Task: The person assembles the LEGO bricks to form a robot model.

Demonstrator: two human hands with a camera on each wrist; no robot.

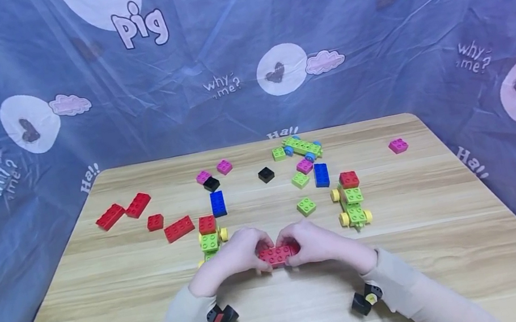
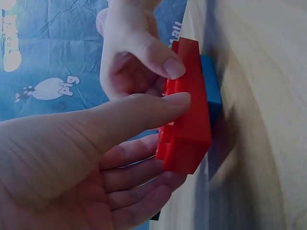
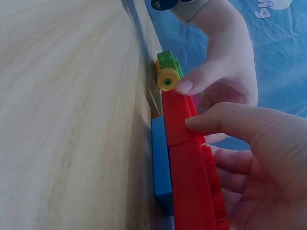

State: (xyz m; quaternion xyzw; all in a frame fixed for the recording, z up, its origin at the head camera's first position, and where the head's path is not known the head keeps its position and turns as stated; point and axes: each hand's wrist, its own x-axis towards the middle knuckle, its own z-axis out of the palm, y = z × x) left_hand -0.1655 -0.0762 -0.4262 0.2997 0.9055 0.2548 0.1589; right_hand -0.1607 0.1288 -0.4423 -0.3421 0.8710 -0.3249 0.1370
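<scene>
Two red bricks lie end to end, the longer red brick (image 1: pixel 275 257) on the left and a second red brick (image 3: pixel 193 189) on the right. Beneath them, close to the table, is a blue brick (image 2: pixel 211 88). My left hand (image 1: pixel 247 250) pinches the red row near its left end, thumb on the near face and fingers behind. From the other side my right hand (image 1: pixel 307 242) does the same, its thumb (image 3: pixel 206 122) close to the seam between the bricks. Both hands hide parts of the studs. Just beyond my left forearm stands a yellow-wheeled toy car (image 1: pixel 209 241), partly covered by it.
Another yellow-wheeled car (image 1: pixel 355 213) stands to the right. Farther back are a blue-wheeled green base (image 1: pixel 302 147), blue bricks (image 1: pixel 218 204), black bricks (image 1: pixel 266 175), green bricks (image 1: pixel 306 206) and pink bricks. Several red bricks (image 1: pixel 179 229) lie at the left.
</scene>
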